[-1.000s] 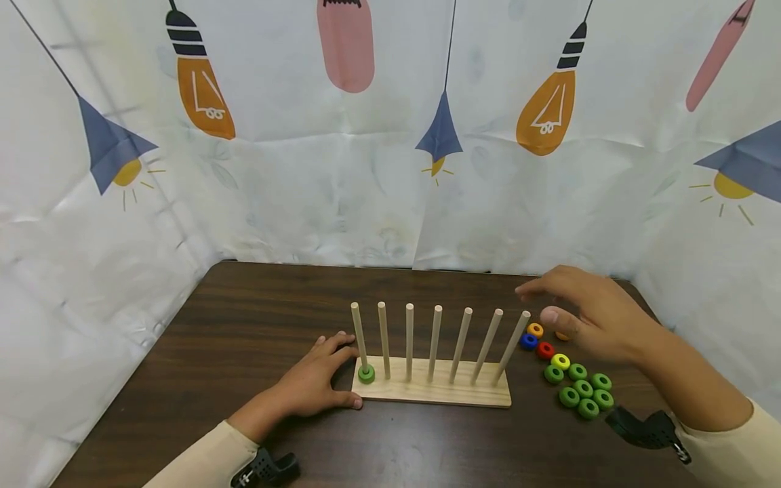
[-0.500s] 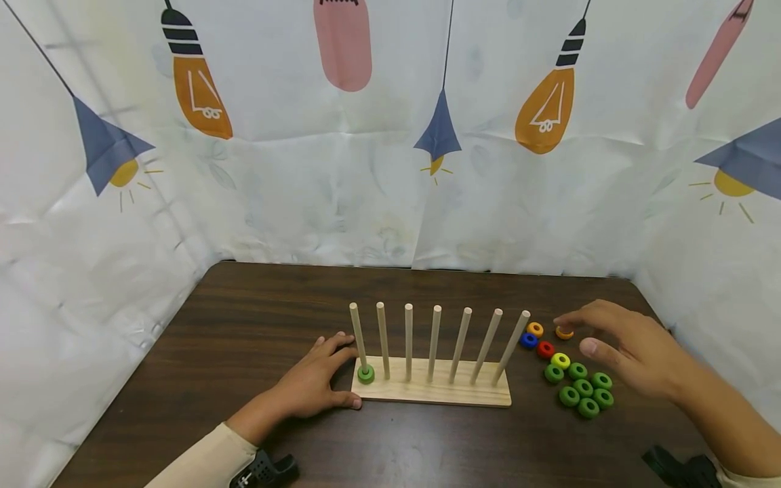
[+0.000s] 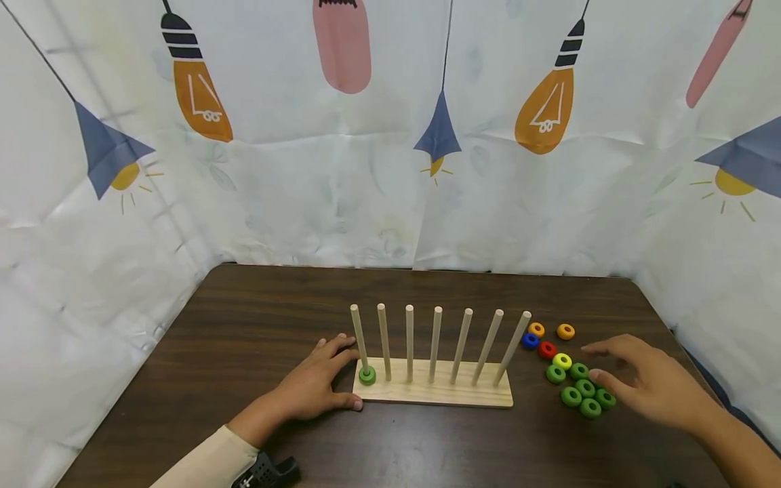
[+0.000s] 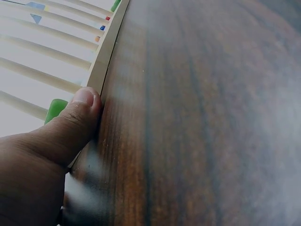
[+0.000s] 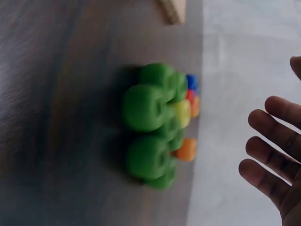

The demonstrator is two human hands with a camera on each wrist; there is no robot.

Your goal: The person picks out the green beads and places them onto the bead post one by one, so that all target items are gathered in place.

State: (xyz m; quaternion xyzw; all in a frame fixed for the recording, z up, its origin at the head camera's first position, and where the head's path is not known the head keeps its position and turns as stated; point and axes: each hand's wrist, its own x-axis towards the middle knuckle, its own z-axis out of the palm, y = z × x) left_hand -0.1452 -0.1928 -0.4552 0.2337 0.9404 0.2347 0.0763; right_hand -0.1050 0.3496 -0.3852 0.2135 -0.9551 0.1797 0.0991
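A pale wooden peg board (image 3: 433, 393) with several upright pegs stands on the table, a green ring (image 3: 367, 375) around the base of its leftmost peg. My left hand (image 3: 312, 385) holds the board's left end, thumb along the front edge and fingers toward the back corner; the left wrist view shows the thumb (image 4: 77, 115) against that edge. My right hand (image 3: 655, 383) hovers with fingers extended and nothing in them, just right of a cluster of green rings (image 3: 571, 396). Beyond these lie a yellow ring (image 3: 562, 361), a red ring (image 3: 546, 350), a blue ring (image 3: 530, 340) and two orange rings (image 3: 565, 331).
The dark wood-grain table (image 3: 274, 298) has a white printed curtain (image 3: 342, 203) around its back and sides. Black wrist gear (image 3: 268, 471) sits on the left forearm.
My right hand has come down and to the right, from above the far rings to beside the green ones. The left hand and the peg board have kept their place.
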